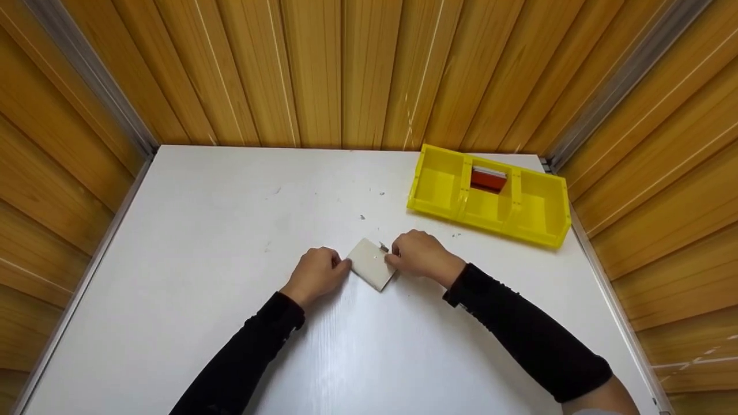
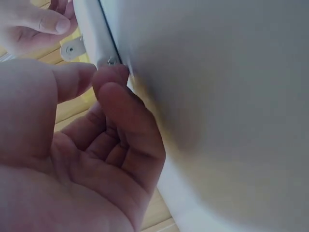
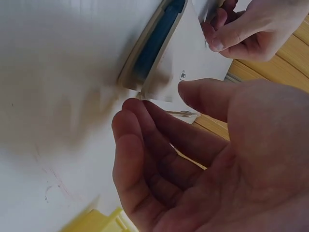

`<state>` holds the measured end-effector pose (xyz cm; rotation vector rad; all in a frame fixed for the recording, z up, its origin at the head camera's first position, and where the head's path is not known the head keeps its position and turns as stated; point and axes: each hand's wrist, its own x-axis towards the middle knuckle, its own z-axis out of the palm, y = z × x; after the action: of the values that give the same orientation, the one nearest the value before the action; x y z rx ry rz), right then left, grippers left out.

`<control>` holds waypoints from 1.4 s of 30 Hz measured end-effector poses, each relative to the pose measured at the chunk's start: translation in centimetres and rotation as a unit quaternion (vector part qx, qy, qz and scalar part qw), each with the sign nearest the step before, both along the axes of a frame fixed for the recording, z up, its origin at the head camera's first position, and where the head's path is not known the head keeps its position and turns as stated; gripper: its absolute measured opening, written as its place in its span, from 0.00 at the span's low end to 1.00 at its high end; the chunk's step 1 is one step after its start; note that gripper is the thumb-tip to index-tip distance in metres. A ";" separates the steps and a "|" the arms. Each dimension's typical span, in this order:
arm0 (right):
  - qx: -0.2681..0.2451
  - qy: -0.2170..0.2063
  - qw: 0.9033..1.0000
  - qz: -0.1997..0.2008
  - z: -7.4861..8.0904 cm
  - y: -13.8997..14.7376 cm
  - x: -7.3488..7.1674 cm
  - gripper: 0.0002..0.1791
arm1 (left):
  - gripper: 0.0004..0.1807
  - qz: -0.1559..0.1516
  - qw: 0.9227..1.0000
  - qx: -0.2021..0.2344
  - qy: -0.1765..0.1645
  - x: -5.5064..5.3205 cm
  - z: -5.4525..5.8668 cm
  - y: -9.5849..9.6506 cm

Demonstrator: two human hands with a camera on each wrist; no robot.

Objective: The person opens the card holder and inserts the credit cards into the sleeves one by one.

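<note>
A small off-white snap wallet (image 1: 369, 268) lies at an angle on the white table between both hands. My left hand (image 1: 316, 274) pinches its left corner between thumb and fingertips. At the opposite side, my right hand (image 1: 420, 253) holds the edge, thumb over the face and fingers bent at the rim. A short strap with a metal snap (image 2: 71, 50) sticks out from the wallet, unfastened. The matching stud (image 3: 183, 75) shows on the wallet's face. Blue lining (image 3: 157, 46) is visible through the parted edge in the right wrist view.
A yellow three-compartment bin (image 1: 487, 226) stands at the back right. In its middle compartment leans a red item with a white edge (image 1: 489, 180). Wood-patterned panels (image 1: 311, 75) enclose the white table (image 1: 190, 242) at the back and sides.
</note>
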<state>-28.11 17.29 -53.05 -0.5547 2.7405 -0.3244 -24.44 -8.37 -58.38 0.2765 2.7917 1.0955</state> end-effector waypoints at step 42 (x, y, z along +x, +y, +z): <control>-0.057 0.038 0.998 0.000 -2.4 -2.0 2.9 0.25 | 0.16 0.039 0.998 -0.022 0.039 -2.3 0.2 1.6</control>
<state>-25.20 15.28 -55.46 -0.6092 2.8072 -0.4713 -26.76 -6.76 -58.22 0.2103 2.9144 1.0593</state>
